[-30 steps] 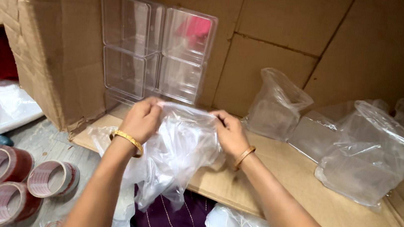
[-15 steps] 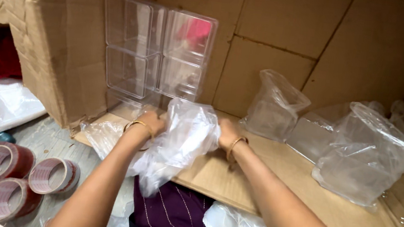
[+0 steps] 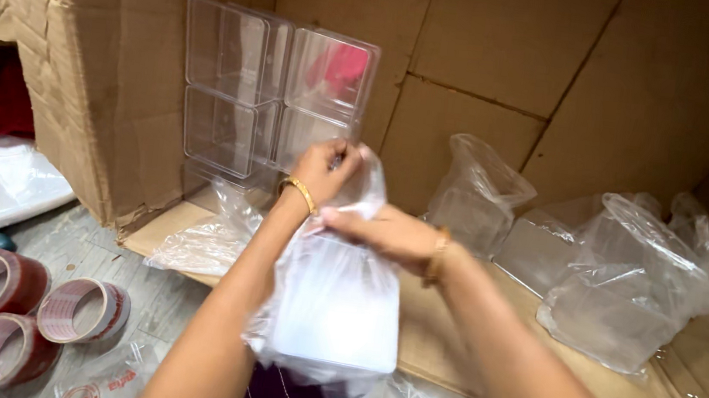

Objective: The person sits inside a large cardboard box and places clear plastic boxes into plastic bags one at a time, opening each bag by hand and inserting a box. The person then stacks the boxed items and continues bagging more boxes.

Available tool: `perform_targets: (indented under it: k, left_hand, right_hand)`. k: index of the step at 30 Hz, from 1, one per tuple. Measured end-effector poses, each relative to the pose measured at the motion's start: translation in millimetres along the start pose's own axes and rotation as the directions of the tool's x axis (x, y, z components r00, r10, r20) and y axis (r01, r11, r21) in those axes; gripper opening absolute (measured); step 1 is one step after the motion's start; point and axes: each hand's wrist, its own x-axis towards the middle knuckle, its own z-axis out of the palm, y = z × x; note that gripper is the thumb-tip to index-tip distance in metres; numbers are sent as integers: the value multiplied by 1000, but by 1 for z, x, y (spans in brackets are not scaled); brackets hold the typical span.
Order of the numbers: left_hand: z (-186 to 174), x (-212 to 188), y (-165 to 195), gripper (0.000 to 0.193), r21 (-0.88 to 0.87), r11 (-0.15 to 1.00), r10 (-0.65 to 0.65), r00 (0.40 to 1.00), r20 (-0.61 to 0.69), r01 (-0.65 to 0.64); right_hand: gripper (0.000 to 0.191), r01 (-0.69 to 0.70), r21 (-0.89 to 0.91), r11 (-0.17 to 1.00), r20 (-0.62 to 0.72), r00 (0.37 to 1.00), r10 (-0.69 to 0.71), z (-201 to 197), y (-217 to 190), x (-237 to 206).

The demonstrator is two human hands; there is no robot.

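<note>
From up here I watched the left hand pinch the gathered mouth of the clear plastic bag, grip pressed together on the bunched film at the top. The right hand sat just below and to the right of that pinch, fingers curled around the neck of the bag; its grip looked closed on the plastic, though the fingertips were partly hidden behind the film. The bag hung straight down from both grips, long axis upright, and inside it lay a clear box-like container, flat and pale, filling the lower part. So the load sat directly beneath the two hands, with the left nearer the mouth and the right nearer the body of the bag.

Beyond the left grip, leaning upright on the cardboard wall, stood a stack of empty clear plastic trays. Off to the right of the right hand, well apart, were several more bagged containers resting on the cardboard sheet, their bag mouths loose and open. Down to the left, below the left forearm, lay three rolls of red-printed tape on the floor.
</note>
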Motion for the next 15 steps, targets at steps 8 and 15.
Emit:
perform_targets:
  k: [8,15]
  left_hand:
    - [-102,-63,-21,26,345,930,115,795,-596,124]
    - [-128,-64,-53,86,444,731,-277,821,-500,517]
  right_hand:
    - [67,-400,-364,841,-551,821,152,-141,10,-96]
    - [67,-637,-719,278,-563,769,304,-176,20,-114]
